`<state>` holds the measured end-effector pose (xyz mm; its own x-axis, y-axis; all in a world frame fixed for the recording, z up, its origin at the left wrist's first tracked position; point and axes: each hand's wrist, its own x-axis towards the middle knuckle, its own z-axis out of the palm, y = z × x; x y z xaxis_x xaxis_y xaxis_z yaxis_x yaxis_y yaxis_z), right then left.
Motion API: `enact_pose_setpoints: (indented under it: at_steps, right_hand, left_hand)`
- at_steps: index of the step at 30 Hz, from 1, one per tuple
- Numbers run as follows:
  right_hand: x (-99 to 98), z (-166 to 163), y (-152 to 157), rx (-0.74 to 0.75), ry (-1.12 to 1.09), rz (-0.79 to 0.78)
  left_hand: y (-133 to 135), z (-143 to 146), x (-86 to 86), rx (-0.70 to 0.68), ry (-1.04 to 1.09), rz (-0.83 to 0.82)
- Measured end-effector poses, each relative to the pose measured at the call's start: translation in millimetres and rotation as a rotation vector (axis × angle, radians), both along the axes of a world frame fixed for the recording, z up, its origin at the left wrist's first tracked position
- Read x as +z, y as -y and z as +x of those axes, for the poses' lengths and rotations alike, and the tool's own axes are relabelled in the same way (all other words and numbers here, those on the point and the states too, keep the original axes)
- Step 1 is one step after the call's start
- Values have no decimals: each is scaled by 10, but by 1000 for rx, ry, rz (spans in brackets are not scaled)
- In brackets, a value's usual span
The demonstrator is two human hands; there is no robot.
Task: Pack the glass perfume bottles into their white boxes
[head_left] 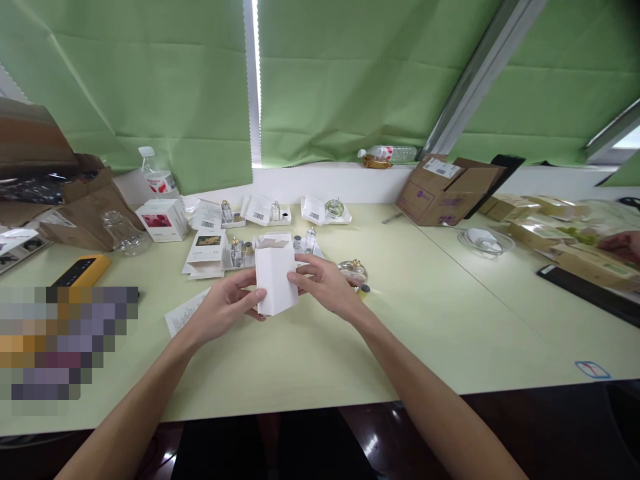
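Barcodes (pixel 259 216) on white packaging (pixel 312 207) — lettering too small.

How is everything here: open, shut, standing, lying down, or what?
White box, top open, held up
Left hand, gripping it
Right hand, gripping it
Pink-picture box, shut
Right cardboard box, open
Left cardboard box, open
Left water bottle, upright, capped
Clear windowsill bottle, lying down, capped
White cable, coiled
Green blinds, lowered

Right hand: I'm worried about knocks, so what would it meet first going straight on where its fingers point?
First, the white carton that the right hand is holding. Beyond that, the line seems to lead toward a glass bottle, though depth is unclear.
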<state>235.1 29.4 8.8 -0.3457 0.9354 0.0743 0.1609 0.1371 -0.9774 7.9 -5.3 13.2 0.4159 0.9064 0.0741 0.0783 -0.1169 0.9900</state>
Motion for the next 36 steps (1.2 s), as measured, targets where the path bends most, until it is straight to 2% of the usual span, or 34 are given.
enact_pose_setpoints:
  at_steps: [2, 10, 22, 28, 33, 36]
  right_hand:
    - [14, -7, 5, -6, 26, 20]
    - [123, -66, 99, 156, 100, 109]
    - [111, -79, 142, 176, 136, 93]
    - [120, -68, 121, 240, -79, -33]
    - [119, -63, 80, 275, -313, -166]
    - [115, -69, 82, 263, -362, -211]
  left_hand:
    - [2, 6, 2, 7, -9, 8]
    - [-6, 32, -20, 25, -44, 31]
    - [-6, 37, -40, 35, -63, 49]
    - [-16, 0, -67, 53, -43, 59]
    - [12, -11, -29, 82, -187, 144]
    - [38, 13, -6, 122, -258, 192]
